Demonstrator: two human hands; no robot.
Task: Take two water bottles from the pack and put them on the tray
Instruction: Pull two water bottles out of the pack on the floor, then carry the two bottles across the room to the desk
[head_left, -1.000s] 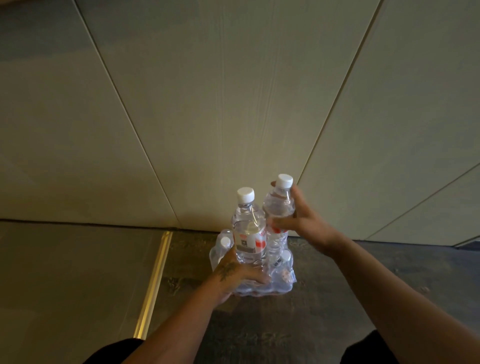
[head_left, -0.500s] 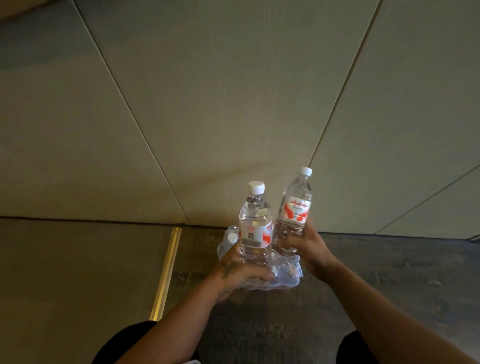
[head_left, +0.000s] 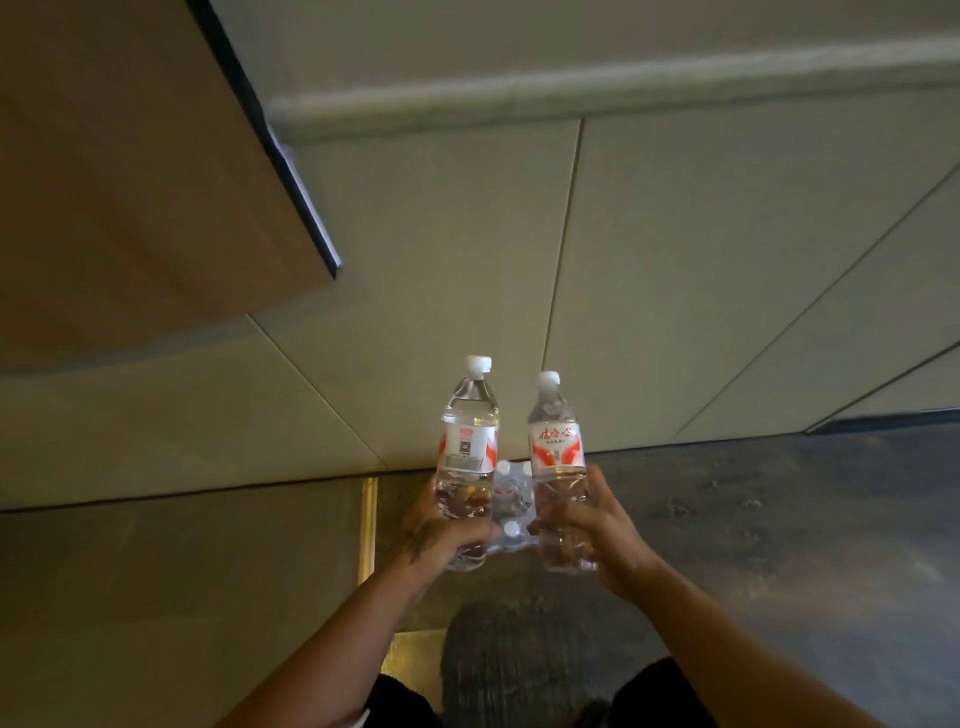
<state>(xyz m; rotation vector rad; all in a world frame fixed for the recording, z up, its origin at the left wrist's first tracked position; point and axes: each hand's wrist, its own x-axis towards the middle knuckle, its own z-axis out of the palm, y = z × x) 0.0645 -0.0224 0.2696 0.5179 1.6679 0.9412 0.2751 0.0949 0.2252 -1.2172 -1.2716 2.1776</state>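
Left hand wrapped around the lower body of one water bottle, right hand gripping a second bottle the same way. Both upright, white caps up, side by side, not touching. Pack on the dark floor below, between them; no tray visible
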